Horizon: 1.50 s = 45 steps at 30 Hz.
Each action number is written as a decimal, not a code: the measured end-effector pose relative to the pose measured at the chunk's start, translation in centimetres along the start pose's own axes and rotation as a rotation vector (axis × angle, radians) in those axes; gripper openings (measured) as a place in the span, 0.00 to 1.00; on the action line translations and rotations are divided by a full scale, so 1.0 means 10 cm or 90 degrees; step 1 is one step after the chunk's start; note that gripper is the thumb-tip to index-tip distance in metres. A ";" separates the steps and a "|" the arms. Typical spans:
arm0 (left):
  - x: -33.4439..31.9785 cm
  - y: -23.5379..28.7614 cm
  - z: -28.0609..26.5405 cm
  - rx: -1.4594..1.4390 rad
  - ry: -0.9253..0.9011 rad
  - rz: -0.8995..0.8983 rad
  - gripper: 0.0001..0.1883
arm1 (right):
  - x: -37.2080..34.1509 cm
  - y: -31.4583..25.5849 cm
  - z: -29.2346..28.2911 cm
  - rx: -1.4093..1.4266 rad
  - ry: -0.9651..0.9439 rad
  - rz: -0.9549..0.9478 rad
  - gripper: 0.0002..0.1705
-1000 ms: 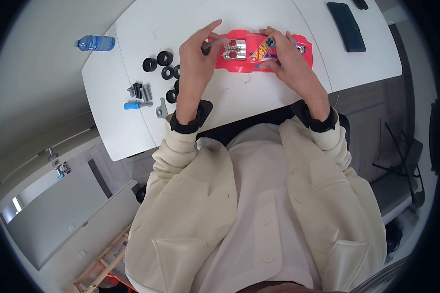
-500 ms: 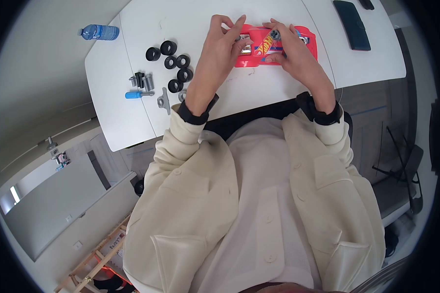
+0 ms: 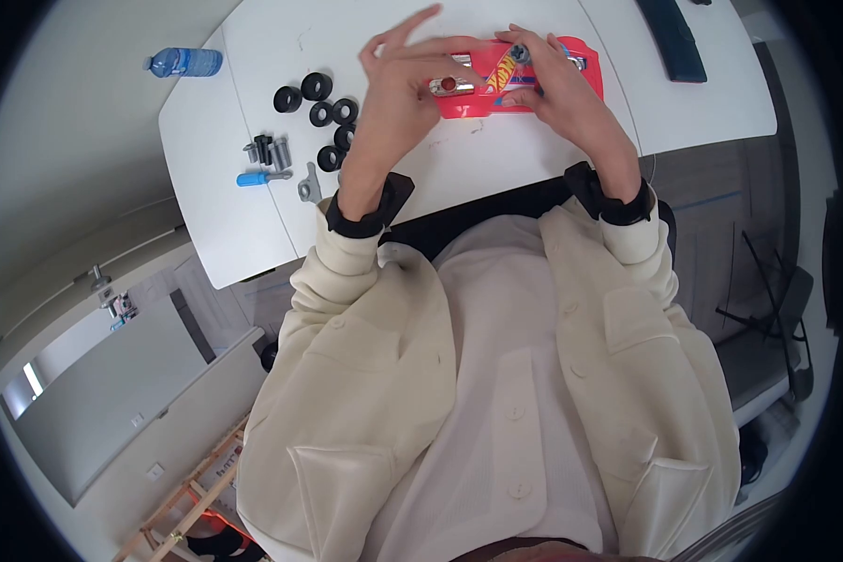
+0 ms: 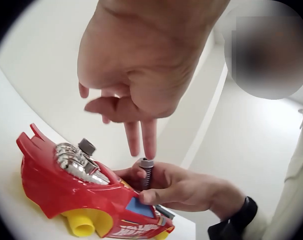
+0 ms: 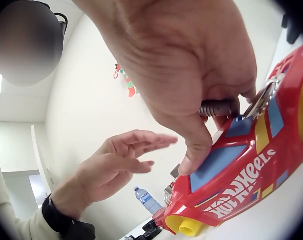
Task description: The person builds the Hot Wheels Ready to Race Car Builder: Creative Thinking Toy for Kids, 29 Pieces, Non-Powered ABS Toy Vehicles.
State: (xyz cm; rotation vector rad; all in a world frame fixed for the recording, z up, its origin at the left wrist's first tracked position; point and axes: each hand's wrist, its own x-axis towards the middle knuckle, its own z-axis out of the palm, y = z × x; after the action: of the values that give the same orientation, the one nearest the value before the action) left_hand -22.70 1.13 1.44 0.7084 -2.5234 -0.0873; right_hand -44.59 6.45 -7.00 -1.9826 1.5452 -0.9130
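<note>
The red toy car [image 3: 461, 105] lies on the white table, its silver engine [image 4: 69, 160] facing up. On the engine stands a grey bolt [image 4: 86, 147]. My left hand [image 3: 395, 108] hovers over that end with fingers spread, holding nothing; in the right wrist view, the left hand [image 5: 104, 172] is beside the car. The right hand [image 3: 571, 98] grips the car's middle, thumb on the blue window [image 5: 219, 167]. A second grey bolt, threaded [image 5: 216, 108], sits between the right hand's fingers, its head [image 3: 520, 54] up. How firmly it is held cannot be told.
Several black tyres [image 3: 317, 86] lie left of the car. Beyond them are grey and black bolts [image 3: 279, 155], a blue-handled tool [image 3: 253, 179] and a grey wrench-like part [image 3: 308, 184]. A water bottle [image 3: 185, 63] is at far left, a dark case [image 3: 674, 42] at right.
The left hand was at the engine with a grey piece at its fingers; now its fingers are spread and lifted off. The right hand has kept its grip on the car.
</note>
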 end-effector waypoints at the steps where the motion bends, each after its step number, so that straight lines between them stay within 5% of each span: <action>1: 0.00 -0.01 0.03 -0.001 0.001 0.000 0.10 | 0.00 0.00 -0.01 -0.001 0.000 0.001 0.40; 3: -0.02 -0.06 0.15 -0.017 0.051 -0.248 0.12 | -0.01 -0.01 -0.01 0.000 -0.014 0.011 0.40; 6: -0.11 -0.11 0.30 -0.056 -0.029 -0.338 0.06 | 0.01 -0.01 -0.01 -0.009 -0.035 0.036 0.40; 7: -0.08 -0.07 0.24 -0.054 -0.025 -0.341 0.06 | 0.02 -0.01 -0.01 -0.009 -0.038 0.031 0.40; 9: -0.01 0.01 0.11 0.048 -0.007 0.019 0.07 | 0.02 -0.01 -0.03 -0.004 -0.027 0.025 0.40; 13: -0.07 -0.09 0.25 -0.101 0.091 -0.047 0.07 | 0.04 -0.07 -0.08 -0.030 -0.039 0.033 0.40; 15: -0.10 0.02 0.29 -0.119 0.082 -0.330 0.06 | 0.03 -0.02 -0.05 -0.027 -0.036 0.033 0.41; 25: -0.13 -0.06 0.30 -0.023 0.054 -0.239 0.12 | 0.07 -0.13 -0.10 -0.066 -0.074 0.019 0.46; 27: -0.08 0.11 0.09 -0.083 0.193 -0.196 0.15 | 0.06 -0.27 -0.07 -0.207 0.036 -0.062 0.41; 31: -0.12 0.42 -0.26 -0.468 0.018 -0.353 0.14 | 0.08 -0.75 -0.09 -0.013 -0.034 -0.058 0.39; 35: -0.25 0.36 -0.15 -0.445 0.095 -0.393 0.12 | 0.06 -0.89 0.04 -0.131 0.027 -0.143 0.33; 37: -0.29 0.29 -0.12 -0.481 0.114 -0.369 0.11 | 0.03 -0.94 0.04 -0.062 -0.009 -0.070 0.31; 41: -0.24 0.27 -0.21 -0.487 0.131 -0.361 0.10 | 0.05 -0.89 0.03 -0.015 0.011 -0.073 0.35; 43: -0.22 0.22 -0.27 -0.352 0.154 -0.311 0.11 | 0.07 -0.82 -0.02 -0.008 0.025 -0.077 0.39; 45: -0.24 0.14 -0.22 -0.305 0.119 -0.298 0.12 | 0.06 -0.62 -0.06 -0.208 0.088 -0.016 0.47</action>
State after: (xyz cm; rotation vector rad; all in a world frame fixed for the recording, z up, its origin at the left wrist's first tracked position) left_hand -20.50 3.69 2.54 1.0253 -2.0004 -0.7238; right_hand -40.90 7.47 -2.11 -2.2033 1.8506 -0.8673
